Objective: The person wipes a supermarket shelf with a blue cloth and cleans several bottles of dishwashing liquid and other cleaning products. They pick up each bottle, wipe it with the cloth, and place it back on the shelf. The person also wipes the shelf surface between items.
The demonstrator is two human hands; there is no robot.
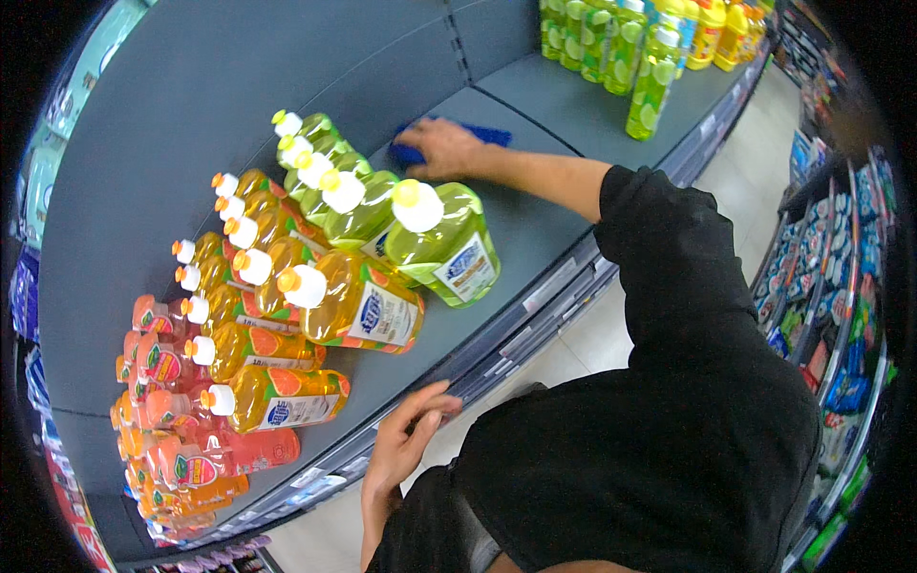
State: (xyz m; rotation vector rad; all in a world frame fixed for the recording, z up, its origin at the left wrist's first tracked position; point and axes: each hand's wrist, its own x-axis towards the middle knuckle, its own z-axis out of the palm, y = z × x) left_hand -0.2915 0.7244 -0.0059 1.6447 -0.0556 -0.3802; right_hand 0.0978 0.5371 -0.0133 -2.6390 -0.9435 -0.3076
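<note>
My right hand presses a blue cloth onto the grey metal shelf, its fingers curled over the fabric. Just beside that hand stands a row of green liquid bottles with white caps and yellow tops. Near the shelf's front edge, my left hand holds nothing, thumb and fingers apart. Amber bottles with orange-slice labels are closest to it on the shelf. Part of the cloth is hidden under my right hand.
Pink bottles and orange bottles crowd the shelf's near left end. Slim green bottles and yellow jugs stand at the far end. Price labels line the front edge. Across the tiled floor are packed shelves.
</note>
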